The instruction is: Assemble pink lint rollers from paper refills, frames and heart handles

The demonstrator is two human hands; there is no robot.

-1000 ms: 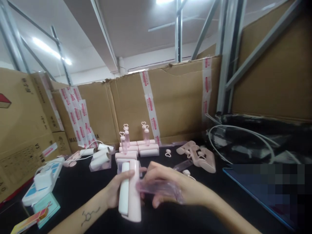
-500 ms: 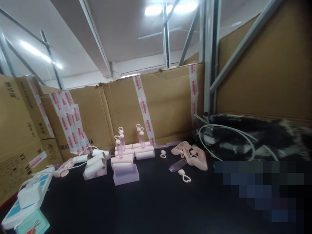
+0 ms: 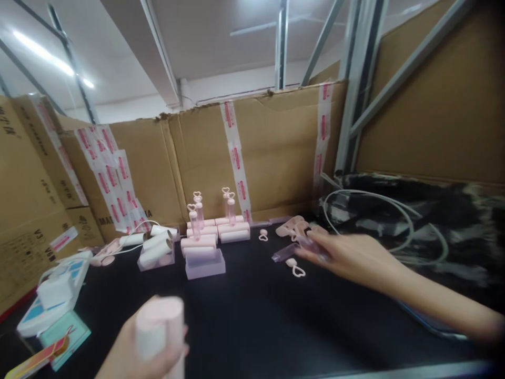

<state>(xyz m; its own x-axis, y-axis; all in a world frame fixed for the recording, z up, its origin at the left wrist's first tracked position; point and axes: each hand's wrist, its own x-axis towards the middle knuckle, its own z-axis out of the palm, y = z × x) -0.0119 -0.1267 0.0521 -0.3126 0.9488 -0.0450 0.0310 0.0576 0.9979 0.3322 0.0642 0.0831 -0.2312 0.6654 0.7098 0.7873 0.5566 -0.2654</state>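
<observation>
In my left hand (image 3: 134,342), low in the view, is a pale pink and white twin-cylinder piece (image 3: 160,326), slightly blurred, with my fingers wrapped around it. My right hand (image 3: 335,252) stretches to the right side of the table, its fingers bent around a pink plastic part that they mostly hide. Beside those fingers lie another curved pink part (image 3: 290,227), a clear purplish tube (image 3: 284,253) and a cap with a heart-shaped ring (image 3: 295,267). A second heart-ring cap (image 3: 263,235) lies further left.
Pink cylinder pieces (image 3: 199,243), some bearing upright tubes with heart tops, stand behind a translucent lilac tray (image 3: 205,267). White rolls (image 3: 155,250) lie left. A power strip (image 3: 59,295), green box (image 3: 69,337) and orange-yellow object (image 3: 37,360) line the left. Cardboard walls (image 3: 276,158) enclose the back.
Both my hands have come into view, the left with the twin-cylinder piece, the right over the pink parts. An orange-yellow object shows at lower left. The view has shifted slightly.
</observation>
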